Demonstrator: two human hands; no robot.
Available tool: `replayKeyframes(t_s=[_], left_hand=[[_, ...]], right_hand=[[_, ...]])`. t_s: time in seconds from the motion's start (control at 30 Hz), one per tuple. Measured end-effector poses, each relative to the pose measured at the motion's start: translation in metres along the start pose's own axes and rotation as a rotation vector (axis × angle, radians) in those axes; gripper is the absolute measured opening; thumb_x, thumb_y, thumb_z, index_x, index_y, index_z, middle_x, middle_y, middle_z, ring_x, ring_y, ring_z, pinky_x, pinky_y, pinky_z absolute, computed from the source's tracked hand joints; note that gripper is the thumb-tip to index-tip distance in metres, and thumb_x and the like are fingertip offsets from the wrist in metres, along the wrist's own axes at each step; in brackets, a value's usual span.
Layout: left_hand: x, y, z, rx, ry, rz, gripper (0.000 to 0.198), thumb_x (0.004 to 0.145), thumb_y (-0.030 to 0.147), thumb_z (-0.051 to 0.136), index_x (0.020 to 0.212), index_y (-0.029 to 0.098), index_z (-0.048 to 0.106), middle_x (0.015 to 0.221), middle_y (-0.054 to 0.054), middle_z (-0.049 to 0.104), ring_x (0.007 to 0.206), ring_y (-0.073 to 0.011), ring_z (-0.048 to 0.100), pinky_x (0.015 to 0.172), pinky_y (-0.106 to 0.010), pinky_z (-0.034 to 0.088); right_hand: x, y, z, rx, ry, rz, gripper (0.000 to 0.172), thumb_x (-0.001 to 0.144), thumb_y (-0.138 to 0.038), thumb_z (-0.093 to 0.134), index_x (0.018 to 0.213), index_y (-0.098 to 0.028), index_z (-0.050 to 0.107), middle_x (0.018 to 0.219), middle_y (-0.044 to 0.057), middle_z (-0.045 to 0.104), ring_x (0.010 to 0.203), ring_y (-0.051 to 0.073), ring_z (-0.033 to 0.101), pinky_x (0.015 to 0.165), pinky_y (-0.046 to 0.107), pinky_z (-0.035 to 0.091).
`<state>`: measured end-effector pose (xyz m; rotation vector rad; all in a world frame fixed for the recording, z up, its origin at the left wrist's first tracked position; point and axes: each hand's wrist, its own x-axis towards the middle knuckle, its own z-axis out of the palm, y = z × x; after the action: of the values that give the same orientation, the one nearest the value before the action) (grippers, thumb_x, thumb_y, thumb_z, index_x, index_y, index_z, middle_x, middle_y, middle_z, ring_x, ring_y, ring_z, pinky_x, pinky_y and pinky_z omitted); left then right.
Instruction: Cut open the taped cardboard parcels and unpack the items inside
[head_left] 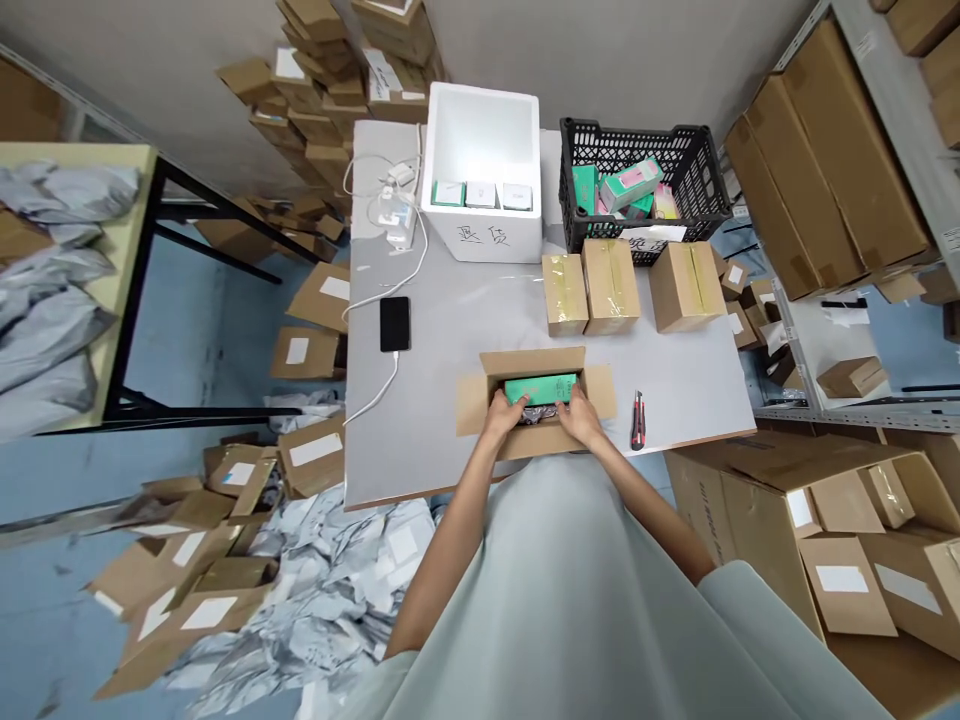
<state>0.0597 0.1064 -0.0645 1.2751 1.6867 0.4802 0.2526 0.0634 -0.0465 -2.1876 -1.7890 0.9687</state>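
An open cardboard box (470,404) stands at the table's front edge, its flaps folded outward. Inside its opening is a long green box (541,389). My left hand (504,413) grips the green box at its left end, thumb on the near side. At the right end my right hand (579,415) holds it in the same way. Dark crumpled wrapping (538,413) shows beneath it; the rest of the inside is hidden. To the right of the cardboard box lies a red and black utility knife (638,421).
Behind are a white foam bin (484,235) and a black crate (574,215), both containing small boxes. Taped cartons (611,287) stand before the crate. A phone (394,324) and cables lie on the left of the table (450,320). Discarded packaging (315,570) covers the floor.
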Motion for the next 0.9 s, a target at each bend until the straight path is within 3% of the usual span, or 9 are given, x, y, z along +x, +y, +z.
replayKeyframes(t_s=[0.13,0.23,0.33,0.43,0.53,0.67,0.9], left_hand=[[-0.024,0.010,-0.022,0.035,-0.006,-0.017,0.051,0.096,0.046,0.076,0.137,0.015,0.066,0.129,-0.020,0.081,0.126,-0.0357,0.077,0.113,-0.052,0.061],[-0.049,0.025,-0.044,0.040,0.035,0.037,0.057,0.100,0.051,0.073,0.145,0.017,0.066,0.146,-0.021,0.076,0.132,-0.0361,0.075,0.113,-0.051,0.062],[-0.069,0.051,-0.057,0.002,0.052,0.096,0.068,0.105,0.056,0.066,0.160,0.018,0.057,0.160,-0.020,0.068,0.139,-0.0346,0.073,0.111,-0.047,0.064],[-0.078,0.084,-0.053,0.057,0.044,0.207,0.072,0.108,0.059,0.063,0.167,0.018,0.053,0.161,-0.019,0.068,0.147,-0.0362,0.068,0.120,-0.052,0.059],[-0.076,0.117,-0.029,0.165,0.037,0.339,0.070,0.110,0.058,0.061,0.167,0.018,0.054,0.160,-0.019,0.068,0.152,-0.0393,0.063,0.128,-0.057,0.052],[-0.067,0.147,0.024,0.201,-0.073,0.428,0.063,0.113,0.051,0.056,0.167,0.019,0.054,0.158,-0.019,0.069,0.148,-0.0381,0.065,0.125,-0.055,0.054],[-0.053,0.167,0.122,0.144,-0.278,0.371,0.055,0.108,0.033,0.059,0.160,0.015,0.060,0.159,-0.020,0.069,0.146,-0.0380,0.067,0.124,-0.053,0.056]], right_hand=[[-0.019,0.006,-0.018,0.093,0.072,-0.088,0.067,0.109,-0.030,0.060,0.174,-0.014,0.050,0.154,0.021,0.075,0.139,0.034,0.076,0.124,0.047,0.056],[-0.040,0.012,-0.040,0.262,0.086,-0.094,0.064,0.112,-0.037,0.056,0.174,-0.022,0.053,0.146,0.014,0.081,0.136,0.035,0.078,0.122,0.051,0.060],[-0.063,0.019,-0.063,0.475,0.109,-0.032,0.065,0.112,-0.049,0.056,0.172,-0.024,0.056,0.149,0.013,0.080,0.138,0.035,0.078,0.117,0.051,0.065],[-0.081,0.027,-0.086,0.633,0.185,0.063,0.071,0.108,-0.059,0.062,0.167,-0.020,0.062,0.159,0.016,0.073,0.144,0.037,0.074,0.118,0.052,0.065],[-0.092,0.043,-0.109,0.724,0.281,0.110,0.076,0.105,-0.066,0.063,0.164,-0.019,0.064,0.165,0.017,0.068,0.148,0.039,0.071,0.120,0.055,0.063],[-0.097,0.080,-0.136,0.716,0.401,0.194,0.079,0.103,-0.070,0.064,0.163,-0.020,0.065,0.161,0.019,0.070,0.148,0.041,0.070,0.119,0.059,0.063],[-0.093,0.164,-0.154,0.609,0.513,0.309,0.080,0.102,-0.074,0.061,0.156,-0.016,0.070,0.161,0.023,0.070,0.149,0.041,0.070,0.124,0.060,0.058]])
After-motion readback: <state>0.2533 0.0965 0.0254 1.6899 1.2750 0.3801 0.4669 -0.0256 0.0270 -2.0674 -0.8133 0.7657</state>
